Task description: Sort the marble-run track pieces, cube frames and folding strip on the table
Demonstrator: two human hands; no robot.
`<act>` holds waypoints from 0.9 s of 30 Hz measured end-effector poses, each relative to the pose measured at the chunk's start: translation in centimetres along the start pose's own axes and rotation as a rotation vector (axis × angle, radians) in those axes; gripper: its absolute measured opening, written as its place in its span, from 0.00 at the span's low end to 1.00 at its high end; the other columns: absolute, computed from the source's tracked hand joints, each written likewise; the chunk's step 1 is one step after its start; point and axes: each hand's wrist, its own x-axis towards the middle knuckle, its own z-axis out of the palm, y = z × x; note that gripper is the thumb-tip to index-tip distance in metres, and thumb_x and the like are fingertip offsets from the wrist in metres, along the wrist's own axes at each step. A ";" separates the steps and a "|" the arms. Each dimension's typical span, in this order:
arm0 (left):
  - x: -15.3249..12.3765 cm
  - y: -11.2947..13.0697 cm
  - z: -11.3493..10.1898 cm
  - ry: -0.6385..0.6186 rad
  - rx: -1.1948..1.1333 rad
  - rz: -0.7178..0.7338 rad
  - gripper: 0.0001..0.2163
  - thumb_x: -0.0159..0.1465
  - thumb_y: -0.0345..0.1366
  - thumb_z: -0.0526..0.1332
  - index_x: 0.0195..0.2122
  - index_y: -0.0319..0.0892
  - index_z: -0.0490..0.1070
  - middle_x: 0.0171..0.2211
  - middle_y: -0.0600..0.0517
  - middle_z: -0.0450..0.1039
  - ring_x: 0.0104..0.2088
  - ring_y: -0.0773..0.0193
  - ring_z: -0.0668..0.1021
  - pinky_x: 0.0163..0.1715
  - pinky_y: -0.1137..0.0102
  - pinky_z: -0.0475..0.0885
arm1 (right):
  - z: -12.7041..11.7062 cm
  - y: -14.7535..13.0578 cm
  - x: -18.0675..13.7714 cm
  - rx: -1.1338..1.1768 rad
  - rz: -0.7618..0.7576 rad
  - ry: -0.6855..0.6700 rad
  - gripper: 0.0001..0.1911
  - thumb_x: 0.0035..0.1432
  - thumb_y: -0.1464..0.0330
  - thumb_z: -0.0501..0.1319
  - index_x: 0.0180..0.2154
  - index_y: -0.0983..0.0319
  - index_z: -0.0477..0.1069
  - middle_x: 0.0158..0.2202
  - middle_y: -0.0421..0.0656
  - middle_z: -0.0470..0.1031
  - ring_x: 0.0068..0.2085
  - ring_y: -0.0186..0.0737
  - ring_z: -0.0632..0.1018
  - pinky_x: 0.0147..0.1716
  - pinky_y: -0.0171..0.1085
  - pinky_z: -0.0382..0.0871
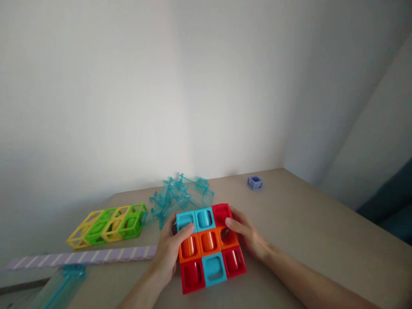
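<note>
A three-by-three block of plastic cubes [209,244] in red, orange and light blue rests on the beige table [305,231]. My left hand [169,253] grips its left side, thumb laid over the top left blue cube. My right hand [246,234] holds its right side, thumb on the orange cube in the middle row. Both hands are closed round the block.
A pile of clear blue plastic pieces [180,197] lies just behind the block. A row of yellow and green open cubes [109,224] sits to the left. A lilac striped strip [83,256] and a clear blue piece [62,283] lie near left. A small blue cube [255,183] stands far right. A white wall is behind.
</note>
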 end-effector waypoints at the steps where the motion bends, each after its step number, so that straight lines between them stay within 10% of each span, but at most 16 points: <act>1: 0.1 0.1 0.0 0.006 -0.004 0.009 0.14 0.53 0.37 0.70 0.39 0.40 0.72 0.31 0.51 0.78 0.33 0.57 0.80 0.36 0.65 0.74 | 0.1 -0.2 -0.1 -0.014 0.021 -0.060 0.23 0.52 0.56 0.66 0.45 0.64 0.72 0.36 0.45 0.78 0.36 0.44 0.78 0.38 0.41 0.70; 27: 0.0 -0.2 -0.8 -0.016 0.008 -0.167 0.22 0.50 0.38 0.72 0.45 0.42 0.69 0.33 0.50 0.79 0.35 0.54 0.81 0.38 0.62 0.74 | -0.5 -0.6 0.5 -0.085 0.078 0.035 0.19 0.52 0.55 0.66 0.30 0.66 0.74 0.25 0.40 0.74 0.27 0.35 0.72 0.29 0.34 0.63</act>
